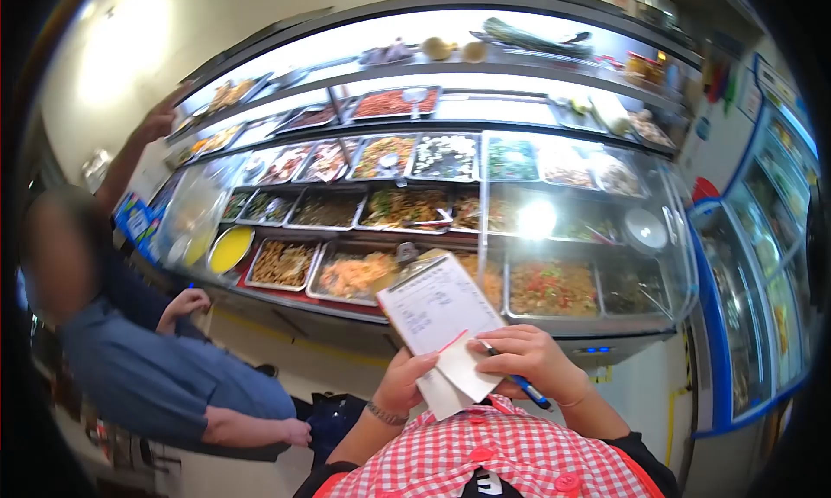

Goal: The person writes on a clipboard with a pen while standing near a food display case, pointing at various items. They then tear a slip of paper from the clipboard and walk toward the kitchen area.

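Note:
My left hand (pixel 405 382) is closed at the lower left edge of a clipboard (pixel 441 295), its thumb over small white paper slips (pixel 456 379). The sheet on the clipboard carries handwriting too small to read. A blue and black pen (pixel 530 392) sits in my right hand (pixel 541 364), running under the fingers with one end sticking out below. Those same fingers press on the right side of the slips. The clipboard tilts in front of my chest, over a red and white checked garment (pixel 450 450).
Ahead stands a food display counter (pixel 589 327) with several filled trays and upper shelves. At the left, another person (pixel 164 368) in blue raises one arm toward the shelves. A bowl of yellow liquid (pixel 230 249) is near them. A glass-door fridge (pixel 736 325) stands at the right.

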A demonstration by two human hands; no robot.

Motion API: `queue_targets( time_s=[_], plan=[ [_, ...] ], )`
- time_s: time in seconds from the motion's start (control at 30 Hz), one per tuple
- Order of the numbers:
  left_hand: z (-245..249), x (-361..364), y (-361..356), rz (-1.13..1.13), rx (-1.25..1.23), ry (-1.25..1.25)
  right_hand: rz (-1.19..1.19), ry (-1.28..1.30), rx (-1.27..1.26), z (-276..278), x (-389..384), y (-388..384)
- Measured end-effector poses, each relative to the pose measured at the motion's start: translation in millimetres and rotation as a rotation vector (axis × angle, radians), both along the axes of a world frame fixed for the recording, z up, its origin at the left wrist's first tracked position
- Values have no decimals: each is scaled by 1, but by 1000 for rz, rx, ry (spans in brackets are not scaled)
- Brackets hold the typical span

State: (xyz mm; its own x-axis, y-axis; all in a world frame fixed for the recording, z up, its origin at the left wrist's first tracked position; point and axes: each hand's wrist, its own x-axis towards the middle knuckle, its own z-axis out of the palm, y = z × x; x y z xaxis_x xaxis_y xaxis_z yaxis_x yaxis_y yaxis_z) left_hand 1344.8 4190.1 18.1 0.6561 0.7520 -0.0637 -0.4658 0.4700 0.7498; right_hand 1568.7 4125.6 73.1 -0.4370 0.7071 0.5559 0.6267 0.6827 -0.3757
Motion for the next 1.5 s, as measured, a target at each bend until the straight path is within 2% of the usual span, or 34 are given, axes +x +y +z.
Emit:
queue_targets(
  time_s=[0.1,0.23,0.43,0.57,0.67,0.77,0.8,0.93,1.13,1.23,1.33,1.43,1.5],
  plan=[
    [5,0,-2,-28,-29,-68,-8,-11,19,1,-2,1],
    [11,-1,-4,-42,-19,-36,0,-16,12,3,-3,4],
    [15,1,-7,-15,-1,-50,19,95,-172,18,0,1],
    [17,1,-5,-50,60,-89,-56,304,-314,39,18,5],
    [21,5,-8,-49,136,-84,-6,445,-124,59,10,26],
    [23,7,-12,-54,222,-42,-179,510,-269,52,-12,41],
    [23,6,-13,-69,255,-21,-213,675,-309,55,-27,43],
    [26,2,-19,-83,340,35,-242,496,-184,44,-26,53],
    [27,2,-24,-58,364,59,-196,491,-151,39,-26,53],
    [27,2,-25,-57,343,77,-199,430,-43,39,-25,55],
    [28,2,-25,-65,380,83,-201,480,-110,38,-22,53],
    [28,3,-25,-58,395,78,-157,388,-48,45,-22,48],
    [29,2,-26,-73,361,67,-145,436,-75,42,-21,49]
  ],
)
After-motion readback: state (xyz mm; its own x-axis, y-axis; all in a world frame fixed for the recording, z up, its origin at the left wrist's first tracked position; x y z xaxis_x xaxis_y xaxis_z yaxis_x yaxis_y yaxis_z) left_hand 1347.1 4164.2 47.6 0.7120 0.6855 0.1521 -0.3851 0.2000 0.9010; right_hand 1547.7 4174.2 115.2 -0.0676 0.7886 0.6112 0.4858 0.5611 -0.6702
